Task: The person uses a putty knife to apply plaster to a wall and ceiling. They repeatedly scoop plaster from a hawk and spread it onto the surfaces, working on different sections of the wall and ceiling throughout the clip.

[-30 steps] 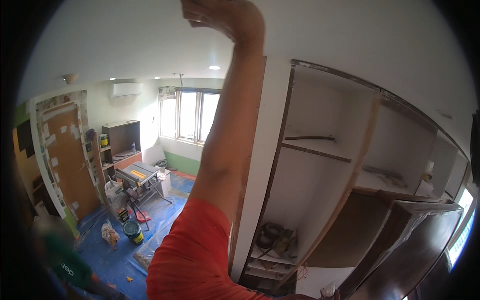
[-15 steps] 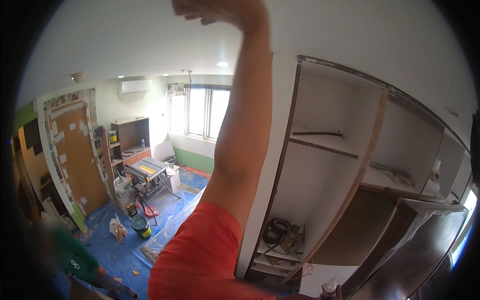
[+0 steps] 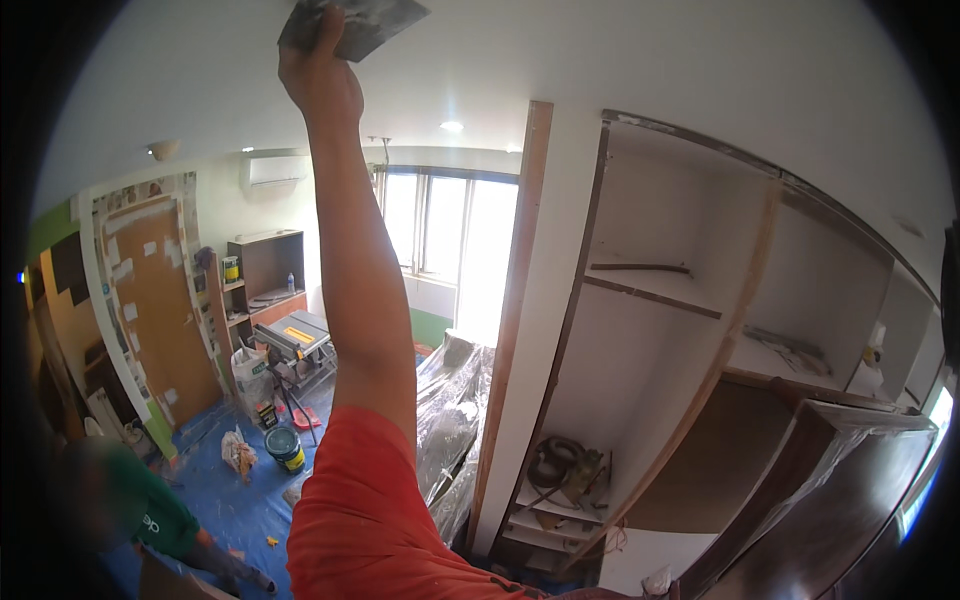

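Note:
My left hand [image 3: 325, 65] is raised high on my outstretched bare arm, with a red sleeve at the shoulder. It is closed round a wide, dark, smeared metal blade [image 3: 383, 25], like a putty knife, held up against or just below the white ceiling [image 3: 600, 50]; I cannot tell if it touches. My right hand is not clearly in view. Beside my arm on the right stands a white column [image 3: 557, 200] with a wooden edge, next to open built-in cupboards [image 3: 650, 380] that hold coiled dark items and loose strips.
A person [image 3: 150, 510] in green is at lower left, on blue floor sheeting [image 3: 210, 450]. Beyond are a taped door [image 3: 150, 310], a table saw [image 3: 295, 335], a bucket [image 3: 284, 450], a shelf unit [image 3: 268, 265], plastic-wrapped things [image 3: 455, 410] below a window and a dark wrapped panel [image 3: 830, 500] at right.
My raised hand and forearm have swung left across the ceiling, and the blade now shows. The window and the wrapped things behind my arm have come into sight.

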Tool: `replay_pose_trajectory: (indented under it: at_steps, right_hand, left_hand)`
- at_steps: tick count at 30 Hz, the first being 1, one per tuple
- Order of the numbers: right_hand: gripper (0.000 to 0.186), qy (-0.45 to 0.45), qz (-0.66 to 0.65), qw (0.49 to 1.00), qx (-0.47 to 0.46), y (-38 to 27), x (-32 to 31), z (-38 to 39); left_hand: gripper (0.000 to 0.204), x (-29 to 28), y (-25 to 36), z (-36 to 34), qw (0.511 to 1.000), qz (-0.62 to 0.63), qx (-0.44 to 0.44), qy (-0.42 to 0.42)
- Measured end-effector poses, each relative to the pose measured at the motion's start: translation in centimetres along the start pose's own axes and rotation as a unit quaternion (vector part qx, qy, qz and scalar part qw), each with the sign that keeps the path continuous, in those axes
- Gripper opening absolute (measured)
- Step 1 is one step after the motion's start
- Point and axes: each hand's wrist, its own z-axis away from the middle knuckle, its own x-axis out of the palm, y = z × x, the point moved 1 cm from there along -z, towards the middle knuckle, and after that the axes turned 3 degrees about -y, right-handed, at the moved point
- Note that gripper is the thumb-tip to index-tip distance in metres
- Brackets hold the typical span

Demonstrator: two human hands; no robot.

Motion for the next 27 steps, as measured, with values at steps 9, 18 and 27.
replay_pose_trajectory:
  at_steps: [9, 18, 27]
  right_hand:
    - [0.047, -0.007, -0.012, 0.999, -0.043, 1.4, 7.4, 3.1]
    - [0.029, 0.018, -0.126, 0.990, -0.053, 1.9, 14.9, 8.3]
    - [0.029, 0.011, -0.133, 0.991, -0.013, 2.5, 14.2, 6.9]
  left_hand:
    - [0.013, 3.1, 1.5, 0.0, 0.985, -0.169, 0.042, -0.020]
    - [0.009, 4.1, 4.3, -0.2, 0.843, -0.508, 0.050, -0.170]
    - [0.012, 6.7, 10.1, -1.8, 0.697, -0.659, 0.213, -0.186]
